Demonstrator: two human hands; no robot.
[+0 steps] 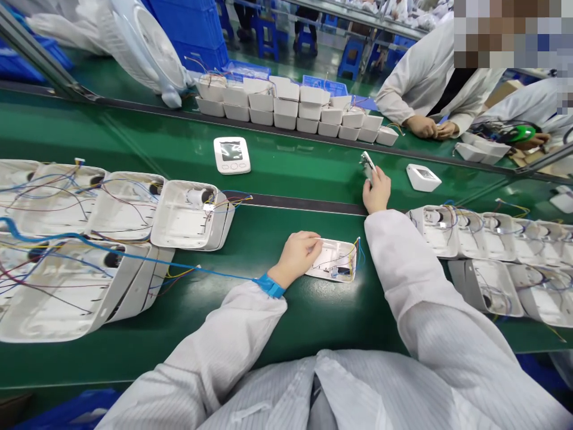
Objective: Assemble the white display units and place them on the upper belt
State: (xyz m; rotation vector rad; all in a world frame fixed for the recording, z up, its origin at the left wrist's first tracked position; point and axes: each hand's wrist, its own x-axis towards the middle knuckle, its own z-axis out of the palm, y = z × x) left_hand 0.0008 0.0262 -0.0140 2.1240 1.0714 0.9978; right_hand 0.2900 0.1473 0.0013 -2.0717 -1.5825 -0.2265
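In front of me on the green bench lies an open white plastic housing [333,263] with wires, a small motor-like part and a connector at its right side. My left hand [298,254], with a blue strap at its wrist, pinches the housing's upper left edge. Further out, my right hand [377,190] is closed on a thin white panel [367,161] raised above the belt and seen nearly edge-on, so its face is hidden. To its right is a white monitor with a screen [423,178], and another white monitor [231,156] lies to the left.
Stacked open housings with loose wires fill the left [188,215] and right [478,233] sides. A blue cord [228,273] runs from my wrist strap leftward. Across the belt stand more stacked housings [286,107], a fan [152,42] and seated co-workers [430,77].
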